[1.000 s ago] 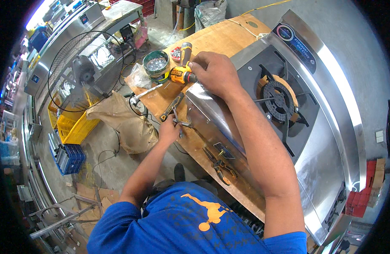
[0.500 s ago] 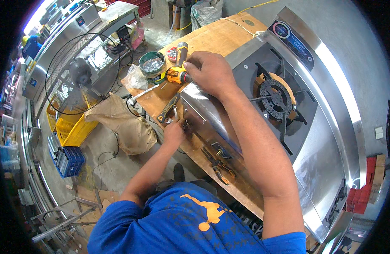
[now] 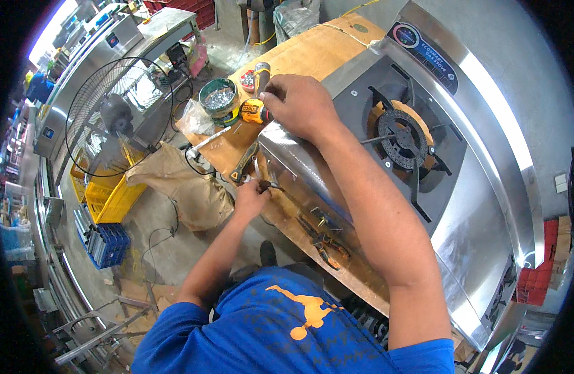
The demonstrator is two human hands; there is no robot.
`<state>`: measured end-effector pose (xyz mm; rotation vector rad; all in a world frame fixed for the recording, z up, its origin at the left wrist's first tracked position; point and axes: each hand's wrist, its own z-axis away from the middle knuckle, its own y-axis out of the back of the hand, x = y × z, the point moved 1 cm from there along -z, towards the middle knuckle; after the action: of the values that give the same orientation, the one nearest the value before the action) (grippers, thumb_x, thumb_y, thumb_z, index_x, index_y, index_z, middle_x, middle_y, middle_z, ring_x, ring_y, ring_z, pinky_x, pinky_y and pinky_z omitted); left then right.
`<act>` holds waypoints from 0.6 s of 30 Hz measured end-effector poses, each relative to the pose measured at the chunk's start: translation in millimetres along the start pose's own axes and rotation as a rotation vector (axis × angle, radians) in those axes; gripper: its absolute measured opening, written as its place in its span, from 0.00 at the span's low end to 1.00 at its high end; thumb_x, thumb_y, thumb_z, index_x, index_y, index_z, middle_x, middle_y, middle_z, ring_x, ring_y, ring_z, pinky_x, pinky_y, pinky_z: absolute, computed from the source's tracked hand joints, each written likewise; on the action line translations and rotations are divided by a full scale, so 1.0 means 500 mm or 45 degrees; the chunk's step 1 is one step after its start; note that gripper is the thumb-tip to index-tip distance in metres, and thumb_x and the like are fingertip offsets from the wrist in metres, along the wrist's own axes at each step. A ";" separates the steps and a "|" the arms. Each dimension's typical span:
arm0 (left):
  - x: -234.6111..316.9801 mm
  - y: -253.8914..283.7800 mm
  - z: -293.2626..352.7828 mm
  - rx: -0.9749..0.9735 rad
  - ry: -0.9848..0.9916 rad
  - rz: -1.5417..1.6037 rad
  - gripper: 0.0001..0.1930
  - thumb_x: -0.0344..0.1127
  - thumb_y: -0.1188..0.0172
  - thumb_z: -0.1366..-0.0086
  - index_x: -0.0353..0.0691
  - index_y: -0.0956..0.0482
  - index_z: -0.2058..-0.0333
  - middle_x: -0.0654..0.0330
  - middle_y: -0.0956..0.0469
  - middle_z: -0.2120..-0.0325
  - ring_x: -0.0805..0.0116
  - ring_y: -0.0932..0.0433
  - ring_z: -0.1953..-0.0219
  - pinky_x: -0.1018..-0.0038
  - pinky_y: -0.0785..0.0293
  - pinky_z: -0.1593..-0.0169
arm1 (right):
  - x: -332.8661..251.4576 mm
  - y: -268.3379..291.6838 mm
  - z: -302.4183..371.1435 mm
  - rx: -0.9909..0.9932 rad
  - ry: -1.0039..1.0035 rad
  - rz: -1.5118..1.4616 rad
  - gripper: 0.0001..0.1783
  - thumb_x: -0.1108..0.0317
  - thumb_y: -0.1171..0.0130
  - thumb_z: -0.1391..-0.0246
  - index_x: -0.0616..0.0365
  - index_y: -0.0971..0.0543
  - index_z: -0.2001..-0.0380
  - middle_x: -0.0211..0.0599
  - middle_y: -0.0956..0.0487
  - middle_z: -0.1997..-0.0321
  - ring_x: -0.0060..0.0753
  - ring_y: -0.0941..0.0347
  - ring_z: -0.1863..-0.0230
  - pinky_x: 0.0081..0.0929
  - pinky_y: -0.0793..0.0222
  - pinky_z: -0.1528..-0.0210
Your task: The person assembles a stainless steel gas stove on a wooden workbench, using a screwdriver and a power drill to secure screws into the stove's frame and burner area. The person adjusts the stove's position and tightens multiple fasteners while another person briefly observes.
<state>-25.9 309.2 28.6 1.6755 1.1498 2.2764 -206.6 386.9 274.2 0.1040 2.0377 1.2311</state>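
My left hand (image 3: 252, 198) is at the front edge of the wooden table, with its fingers curled closed by a small dark piece too hidden to name. Just above its fingers are a silver wrench (image 3: 256, 164) and a tool with a black-and-yellow handle (image 3: 244, 163). My right hand (image 3: 301, 107) is bent over the near corner of a steel gas stove (image 3: 309, 163). Its fingers are curled and their tips partly hidden, so what they grip cannot be made out. Close beside its thumb lies a yellow-and-grey cordless drill (image 3: 253, 111).
A green tub of small metal parts (image 3: 218, 100) stands behind the drill. Orange-and-black pliers (image 3: 324, 246) lie before the stove, whose round burner (image 3: 401, 138) is at right. A fan (image 3: 117, 113), yellow crate (image 3: 115, 199) and blue crate (image 3: 112, 245) stand at left.
The view has shifted slightly, moving the table and stove a little to the left in the picture. Both hands keep nearly the same places; the left hand's fingers have turned slightly.
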 end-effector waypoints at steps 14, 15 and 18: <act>-0.010 -0.025 -0.038 0.063 0.088 0.219 0.16 0.30 0.30 0.45 0.32 0.23 0.60 0.51 0.16 0.67 0.57 0.17 0.64 0.66 0.22 0.54 | 0.000 -0.001 0.000 0.016 0.036 -0.002 0.16 0.57 0.39 0.45 0.57 0.15 0.62 0.49 0.16 0.61 0.53 0.19 0.56 0.47 0.25 0.50; -0.006 -0.021 -0.042 0.061 0.090 0.201 0.16 0.29 0.31 0.45 0.31 0.24 0.59 0.51 0.17 0.67 0.58 0.17 0.65 0.67 0.22 0.56 | 0.000 -0.001 -0.001 0.011 0.032 0.005 0.16 0.57 0.39 0.45 0.57 0.15 0.61 0.50 0.16 0.61 0.53 0.19 0.56 0.47 0.25 0.50; 0.002 -0.006 -0.051 0.020 0.096 0.261 0.16 0.26 0.32 0.41 0.31 0.26 0.56 0.52 0.17 0.68 0.62 0.17 0.66 0.69 0.21 0.59 | 0.000 -0.001 -0.001 0.027 0.032 -0.009 0.16 0.57 0.39 0.44 0.58 0.15 0.61 0.50 0.16 0.62 0.53 0.19 0.56 0.47 0.25 0.50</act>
<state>-49.2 298.9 24.4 1.8046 1.0563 2.4763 -206.8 386.1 273.8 0.0918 2.0714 1.2126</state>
